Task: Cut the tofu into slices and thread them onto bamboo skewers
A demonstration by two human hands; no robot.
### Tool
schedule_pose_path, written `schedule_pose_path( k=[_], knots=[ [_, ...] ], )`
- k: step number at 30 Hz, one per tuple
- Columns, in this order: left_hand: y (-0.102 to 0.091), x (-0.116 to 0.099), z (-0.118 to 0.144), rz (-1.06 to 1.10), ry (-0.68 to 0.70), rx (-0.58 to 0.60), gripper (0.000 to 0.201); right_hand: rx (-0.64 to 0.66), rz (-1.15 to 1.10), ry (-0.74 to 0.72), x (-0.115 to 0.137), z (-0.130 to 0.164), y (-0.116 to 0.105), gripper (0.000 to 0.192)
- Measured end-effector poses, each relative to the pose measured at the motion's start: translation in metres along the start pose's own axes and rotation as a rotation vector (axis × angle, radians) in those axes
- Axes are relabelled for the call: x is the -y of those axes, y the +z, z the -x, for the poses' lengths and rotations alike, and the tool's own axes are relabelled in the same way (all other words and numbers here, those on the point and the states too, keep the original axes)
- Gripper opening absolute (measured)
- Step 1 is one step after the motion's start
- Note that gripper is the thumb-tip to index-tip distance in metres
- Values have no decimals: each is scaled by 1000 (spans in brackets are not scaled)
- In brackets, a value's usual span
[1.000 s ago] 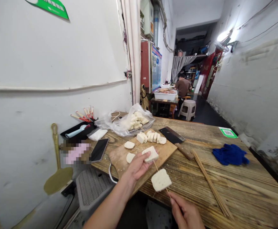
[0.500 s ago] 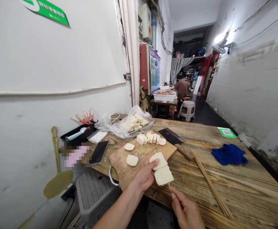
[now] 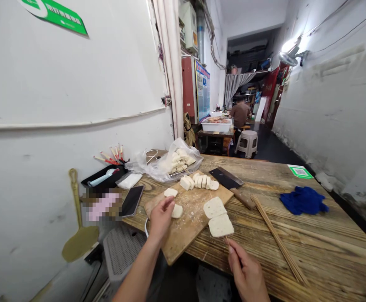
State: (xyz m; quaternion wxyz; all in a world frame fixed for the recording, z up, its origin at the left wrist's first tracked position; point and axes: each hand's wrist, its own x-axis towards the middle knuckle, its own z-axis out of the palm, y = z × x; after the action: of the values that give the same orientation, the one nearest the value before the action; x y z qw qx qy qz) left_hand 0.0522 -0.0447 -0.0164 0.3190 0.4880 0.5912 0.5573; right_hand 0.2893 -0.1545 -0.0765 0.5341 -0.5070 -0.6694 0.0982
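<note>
My right hand pinches the lower end of a thin wooden skewer. Two white slices of what looks like steamed bun are threaded on it one above the other, held over the near right edge of the wooden cutting board. Over the board's left side, my left hand has bent fingers, with fingertips at the near edge of a loose slice. Another slice lies just right of those fingers, partly covered. A row of cut slices stands at the board's far edge.
A cleaver lies right of the board, beside a bundle of skewers. Farther right is a blue cloth. Behind the board sits a plastic bag of white pieces; a phone lies left. A person sits in the background.
My left hand has let go of the skewered slices and moved left to the loose slices on the board. My right hand still holds the skewer, raised slightly to the right.
</note>
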Motion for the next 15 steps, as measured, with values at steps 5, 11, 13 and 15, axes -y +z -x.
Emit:
schedule_pose_path(
  k=[5,11,13,15],
  knots=[
    [-8,14,-4,-204,77,85,32,10,-18,8,1,-1,4,28],
    [-3,7,-29,-164,124,100,35,35,-56,44,1,1,3,29],
    [-13,4,-53,-293,163,1,39,40,-57,71,0,1,1,30],
    [-25,1,-78,-495,213,97,49,51,-55,93,-1,2,0,31]
  ],
)
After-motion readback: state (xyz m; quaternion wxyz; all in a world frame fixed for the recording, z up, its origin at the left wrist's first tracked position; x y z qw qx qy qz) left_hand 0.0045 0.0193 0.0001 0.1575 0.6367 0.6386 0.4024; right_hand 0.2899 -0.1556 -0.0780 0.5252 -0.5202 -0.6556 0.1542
